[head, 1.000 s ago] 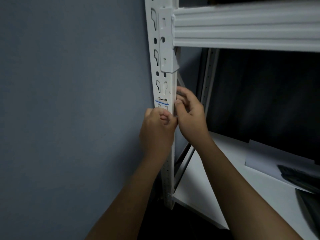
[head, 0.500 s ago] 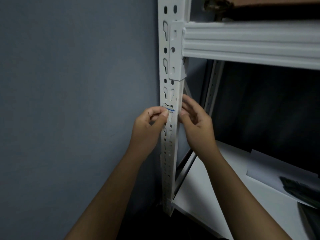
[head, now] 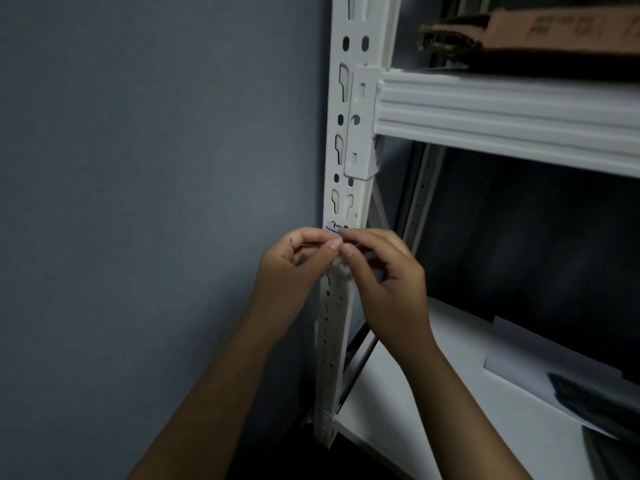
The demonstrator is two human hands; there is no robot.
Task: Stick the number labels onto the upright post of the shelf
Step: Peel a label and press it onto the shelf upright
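Pinching together in front of the upright post (head: 349, 109), the left hand (head: 294, 268) and the right hand (head: 384, 275) meet fingertip to fingertip at the centre of the head view. Left grip: thumb and forefinger curled and closed on a thin pale strip, probably a number label, though too small and blurred to read. Right grip: thumb and forefinger likewise closed at the same spot, nails touching those of the left; the other right fingers are loosely curled below. Just above the joined grips, touching the upper edge of the fingers, a label (head: 334, 227) with dark marks and a blue line sits on the front face of the post. The post is white, perforated with keyhole slots and round holes, and runs upright from above the grips to well below them, between the two forearms. Up and to the right of the grips, a white ribbed shelf beam (head: 502, 116) hooks into the post by a bracket. Above the beam lies a brown cardboard piece (head: 554, 29). Down and right of the right grip, a white lower shelf board (head: 415, 393) carries a white sheet (head: 519, 362) and a dark object, partly cut off by the frame edge. Left of the left grip, a grey-blue wall (head: 138, 168).
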